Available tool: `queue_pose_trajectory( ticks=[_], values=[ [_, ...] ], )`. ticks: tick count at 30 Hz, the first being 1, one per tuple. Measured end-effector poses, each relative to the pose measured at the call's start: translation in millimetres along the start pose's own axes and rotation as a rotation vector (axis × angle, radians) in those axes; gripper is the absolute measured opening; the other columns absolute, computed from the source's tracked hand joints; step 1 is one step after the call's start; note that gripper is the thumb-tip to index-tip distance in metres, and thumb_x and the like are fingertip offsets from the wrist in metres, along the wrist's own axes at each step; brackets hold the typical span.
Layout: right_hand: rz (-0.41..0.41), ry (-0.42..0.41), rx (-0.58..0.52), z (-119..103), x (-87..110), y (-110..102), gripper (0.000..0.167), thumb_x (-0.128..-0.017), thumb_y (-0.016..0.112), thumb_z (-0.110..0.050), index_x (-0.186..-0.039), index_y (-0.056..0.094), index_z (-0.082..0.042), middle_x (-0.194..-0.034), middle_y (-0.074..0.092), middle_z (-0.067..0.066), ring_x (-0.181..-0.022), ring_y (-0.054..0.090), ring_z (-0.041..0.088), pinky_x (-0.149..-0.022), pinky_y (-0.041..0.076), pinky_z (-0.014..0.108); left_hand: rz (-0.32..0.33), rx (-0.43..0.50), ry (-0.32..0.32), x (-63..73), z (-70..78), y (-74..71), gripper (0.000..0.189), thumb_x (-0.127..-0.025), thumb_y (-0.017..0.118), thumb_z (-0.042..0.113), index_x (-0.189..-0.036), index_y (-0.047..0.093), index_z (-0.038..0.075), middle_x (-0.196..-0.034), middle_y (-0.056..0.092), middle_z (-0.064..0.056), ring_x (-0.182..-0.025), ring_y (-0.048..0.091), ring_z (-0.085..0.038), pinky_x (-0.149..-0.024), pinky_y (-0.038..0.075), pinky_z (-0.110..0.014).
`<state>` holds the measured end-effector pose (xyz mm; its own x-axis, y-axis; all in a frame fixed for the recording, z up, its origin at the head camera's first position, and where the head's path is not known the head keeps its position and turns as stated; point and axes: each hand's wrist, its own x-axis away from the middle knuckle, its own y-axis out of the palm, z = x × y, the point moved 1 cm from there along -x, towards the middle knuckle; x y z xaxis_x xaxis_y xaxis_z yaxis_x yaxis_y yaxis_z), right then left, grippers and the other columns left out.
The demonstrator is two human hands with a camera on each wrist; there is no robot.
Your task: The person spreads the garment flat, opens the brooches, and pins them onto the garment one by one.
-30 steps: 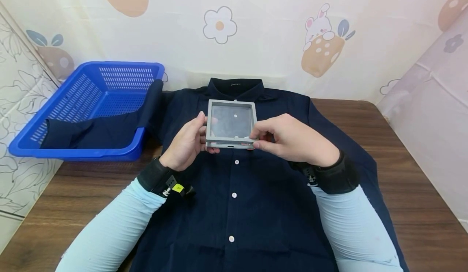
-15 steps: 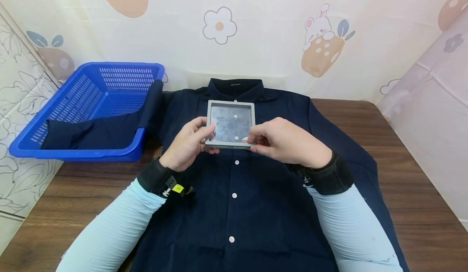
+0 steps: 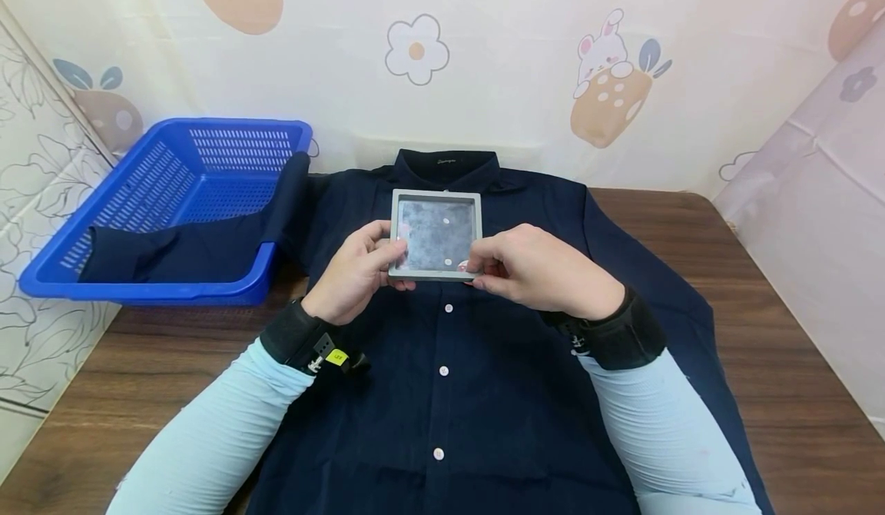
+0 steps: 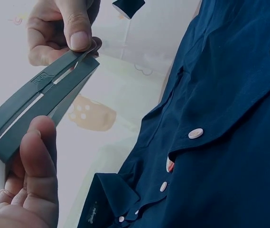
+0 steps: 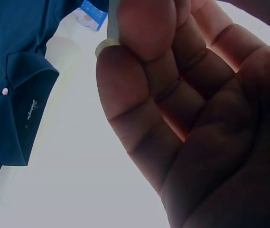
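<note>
A grey square display frame [image 3: 436, 275] with a clear film middle hovers over the dark navy shirt [image 3: 373, 423]. My left hand [image 3: 359, 269] grips its left side, thumb on the front rim. At the lower right corner, my right hand [image 3: 546, 269] pinches the frame between thumb and fingers. A small round pinkish-white piece [image 3: 464, 266] shows beside the right fingertips, partly covered by them. In the left wrist view, the frame's edge [image 4: 44, 95] shows two halves with a narrow gap between them. Through the film, two shirt buttons are visible.
A blue plastic basket [image 3: 166, 290] stands at the left, with a sleeve of the shirt draped into it. Beneath everything lies a brown wooden table [image 3: 795, 346]. A printed curtain [image 3: 498, 77] hangs behind.
My left thumb has come down from beside the frame onto its front rim. The right hand has shifted slightly left at the corner, and the gap along the frame's lower edge looks narrower.
</note>
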<state>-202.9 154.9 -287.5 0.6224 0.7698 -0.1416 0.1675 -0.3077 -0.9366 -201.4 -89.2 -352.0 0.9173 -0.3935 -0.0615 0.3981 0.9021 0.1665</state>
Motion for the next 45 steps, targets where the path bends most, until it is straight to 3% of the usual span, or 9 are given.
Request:
queue_pose_trajectory(
  ticks=[11, 22, 32, 38, 41, 45],
  values=[
    [0.036, -0.017, 0.003, 1.9, -0.3, 0.9, 0.010, -0.085, 0.073, -0.008, -0.085, 0.069, -0.018, -0.077, 0.066, -0.010, -0.056, 0.048, 0.004, -0.051, 0.042, 0.024, 0.006, -0.008, 0.027, 0.2, 0.6, 0.2, 0.038, -0.102, 0.047, 0.013, -0.134, 0.035, -0.004, -0.121, 0.058, -0.026, -0.090, 0.065, -0.025, -0.071, 0.055, -0.033],
    [0.068, 0.002, 0.025, 0.7, -1.9, 2.0, 0.009, -0.082, 0.077, -0.013, -0.082, 0.068, -0.016, -0.064, 0.056, -0.012, -0.058, 0.048, 0.004, -0.055, 0.042, 0.025, -0.024, 0.018, 0.014, 0.7, 0.0, -1.5, 0.040, -0.104, 0.042, 0.014, -0.138, 0.032, -0.005, -0.126, 0.055, -0.027, -0.096, 0.064, -0.027, -0.075, 0.055, -0.033],
    [0.087, -0.026, 0.027, 0.9, -3.7, 6.1, 0.011, -0.082, 0.077, -0.013, -0.085, 0.066, -0.015, -0.064, 0.055, -0.013, -0.059, 0.049, 0.002, -0.056, 0.043, 0.025, 0.025, 0.040, 0.036, 1.0, 0.1, -2.2, 0.035, -0.102, 0.043, 0.012, -0.132, 0.035, -0.004, -0.117, 0.059, -0.025, -0.085, 0.065, -0.024, -0.070, 0.055, -0.032],
    [0.104, -0.024, 0.005, 1.0, -4.8, 8.8, 0.015, -0.081, 0.078, -0.016, -0.087, 0.063, -0.016, -0.062, 0.051, -0.012, -0.056, 0.046, 0.002, -0.053, 0.041, 0.025, 0.022, 0.056, 0.037, 3.0, 0.4, -2.1, 0.033, -0.102, 0.043, 0.012, -0.131, 0.036, -0.004, -0.113, 0.062, -0.022, -0.082, 0.065, -0.024, -0.070, 0.055, -0.032],
    [0.132, -0.008, -0.018, 1.5, -4.7, 8.2, 0.020, -0.084, 0.076, -0.020, -0.092, 0.059, -0.014, -0.062, 0.049, -0.010, -0.054, 0.044, 0.003, -0.051, 0.039, 0.024, 0.014, 0.076, 0.035, 3.3, 0.4, -1.8, 0.034, -0.103, 0.041, 0.012, -0.132, 0.034, -0.004, -0.115, 0.061, -0.022, -0.086, 0.065, -0.024, -0.073, 0.055, -0.033],
    [0.244, 0.076, -0.047, 5.4, -2.7, 4.2, 0.025, -0.087, 0.072, -0.028, -0.094, 0.054, -0.013, -0.066, 0.051, -0.007, -0.054, 0.045, 0.006, -0.050, 0.039, 0.025, 0.018, 0.097, 0.040, 2.5, 0.6, -0.8, 0.035, -0.104, 0.040, 0.014, -0.135, 0.032, -0.002, -0.097, 0.062, -0.013, -0.086, 0.062, -0.021, -0.077, 0.055, -0.036]
  ],
)
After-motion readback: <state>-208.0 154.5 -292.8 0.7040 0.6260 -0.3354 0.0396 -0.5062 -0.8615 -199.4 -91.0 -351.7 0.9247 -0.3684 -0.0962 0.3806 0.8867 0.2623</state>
